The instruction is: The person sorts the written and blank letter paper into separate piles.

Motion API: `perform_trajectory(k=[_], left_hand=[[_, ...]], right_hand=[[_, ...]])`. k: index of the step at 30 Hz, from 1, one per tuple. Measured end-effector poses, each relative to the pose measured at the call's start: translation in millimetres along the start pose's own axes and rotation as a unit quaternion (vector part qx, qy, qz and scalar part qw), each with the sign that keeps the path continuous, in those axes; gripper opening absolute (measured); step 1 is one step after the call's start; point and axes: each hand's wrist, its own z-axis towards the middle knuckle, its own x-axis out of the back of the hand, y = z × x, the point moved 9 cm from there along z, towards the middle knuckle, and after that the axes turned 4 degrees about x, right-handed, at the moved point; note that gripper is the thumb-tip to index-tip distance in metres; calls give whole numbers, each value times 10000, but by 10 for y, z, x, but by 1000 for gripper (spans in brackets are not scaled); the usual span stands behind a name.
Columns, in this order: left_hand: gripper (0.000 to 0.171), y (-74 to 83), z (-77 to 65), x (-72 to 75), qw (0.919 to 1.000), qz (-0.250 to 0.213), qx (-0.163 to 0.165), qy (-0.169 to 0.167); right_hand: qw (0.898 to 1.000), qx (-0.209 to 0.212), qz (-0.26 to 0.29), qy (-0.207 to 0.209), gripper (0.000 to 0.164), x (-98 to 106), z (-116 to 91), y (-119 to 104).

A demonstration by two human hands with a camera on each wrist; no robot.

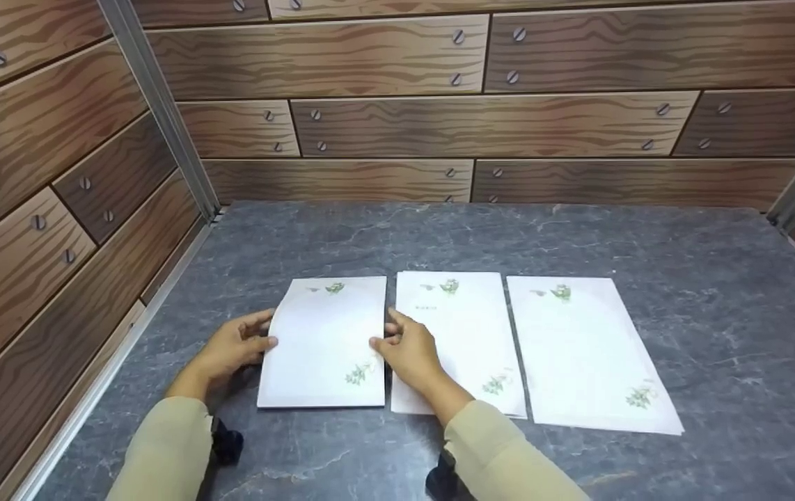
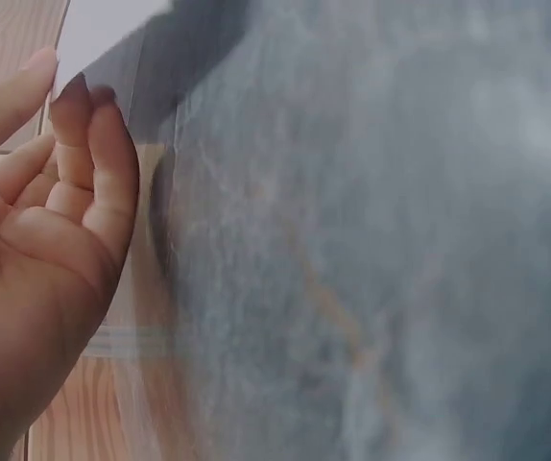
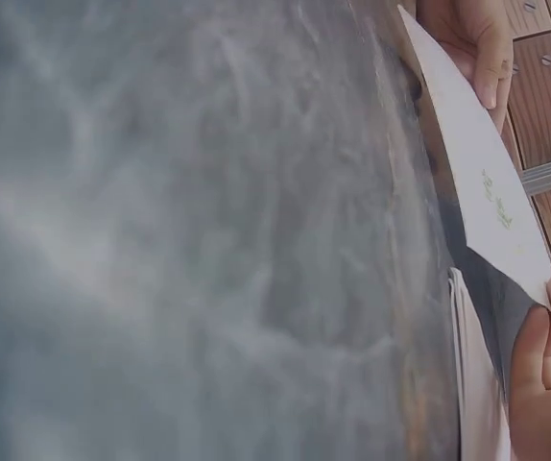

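A white sheet of paper [image 1: 321, 341] with green leaf prints at its top and lower right is held between both hands at the left of the papers. My left hand [image 1: 234, 346] pinches its left edge between thumb and fingers, and that edge curves upward. On the opposite edge, my right hand [image 1: 411, 348] pinches the same sheet [image 3: 487, 187], which bows a little in the right wrist view. The left wrist view shows only a white corner of the paper [image 2: 103, 34] beyond the fingertips [image 2: 72, 96].
Beside the held sheet lies a stack of similar printed papers [image 1: 460, 341], its edges slightly uneven, partly under the right forearm. Farther right are more such papers [image 1: 589, 355]. A grey marbled table [image 1: 342, 459] carries them, with wood-patterned walls [image 1: 383, 125] behind and at the left.
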Motion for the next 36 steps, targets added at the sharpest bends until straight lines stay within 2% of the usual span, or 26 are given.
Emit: perform_trajectory(k=[6, 15, 19, 26, 36], left_hand=[[64, 6, -29, -25, 9991, -388, 92, -119], [72, 108, -20, -78, 9974, -681, -90, -204], [72, 162, 10, -131, 9975, -696, -129, -76], [71, 254, 69, -310, 9974, -698, -139, -52], [72, 388, 103, -638, 9971, -749, -106, 93]], right_hand=[[9998, 40, 195, -44, 58, -2, 14, 5], [9988, 131, 472, 21, 66, 96, 28, -12], [9979, 250, 592, 50, 66, 171, 44, -11], [9978, 374, 538, 112, 65, 365, 63, 15], [9988, 107, 414, 246, 65, 723, 44, 138]])
